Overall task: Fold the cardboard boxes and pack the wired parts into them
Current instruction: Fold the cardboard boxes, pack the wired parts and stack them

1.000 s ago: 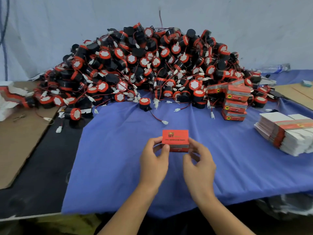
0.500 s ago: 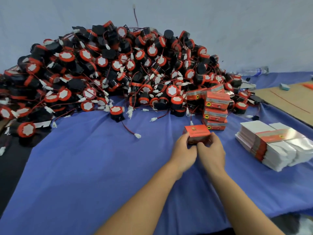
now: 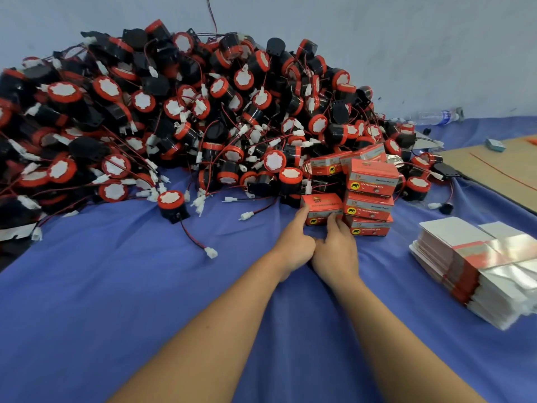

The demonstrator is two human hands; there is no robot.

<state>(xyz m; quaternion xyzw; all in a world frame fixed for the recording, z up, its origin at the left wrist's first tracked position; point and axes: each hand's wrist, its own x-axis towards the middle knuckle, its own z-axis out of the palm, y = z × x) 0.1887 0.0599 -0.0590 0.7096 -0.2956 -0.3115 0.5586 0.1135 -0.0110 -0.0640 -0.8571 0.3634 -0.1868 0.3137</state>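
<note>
The small red cardboard box (image 3: 321,206) sits on the blue cloth (image 3: 145,301), close against the left side of a stack of three boxes (image 3: 369,199) of the same kind, at the foot of the big heap of round black-and-red wired parts (image 3: 174,112). The left hand (image 3: 293,242) sets a straight finger on its left side, and the right hand (image 3: 335,251) lays straight fingertips on its front; neither hand pinches it. To the left of the arms there is wide, soft cloth. Glossy flat box blanks (image 3: 479,266) are piled near the right edge.
</note>
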